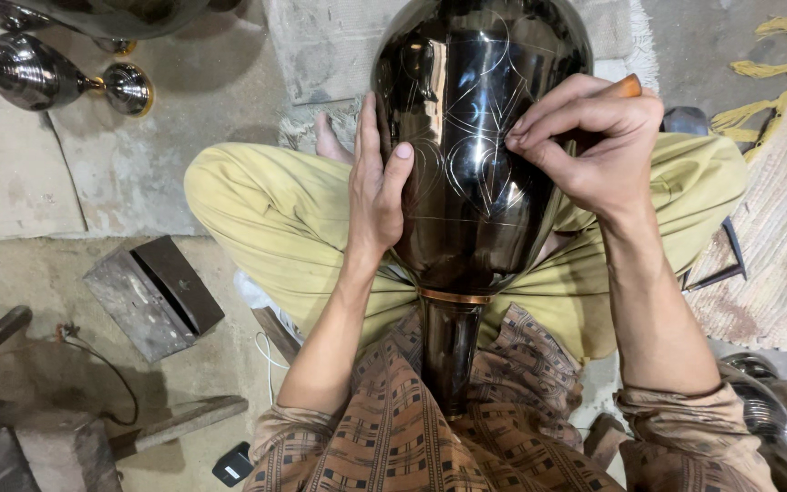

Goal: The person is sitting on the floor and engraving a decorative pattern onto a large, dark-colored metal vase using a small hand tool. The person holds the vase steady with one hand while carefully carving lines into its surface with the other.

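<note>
A large, glossy black metal vase point(466, 137) with fine engraved line patterns lies across the seated person's lap, neck toward the body, a copper band at the neck's base. The left hand point(377, 182) rests flat against the vase's left flank, fingers extended. The right hand point(594, 137) is closed around an orange-handled engraving tool point(628, 87) (its tip hidden), fingertips on the vase's right side. A grey metal block point(152, 296) sits left of the vase, on the concrete floor.
</note>
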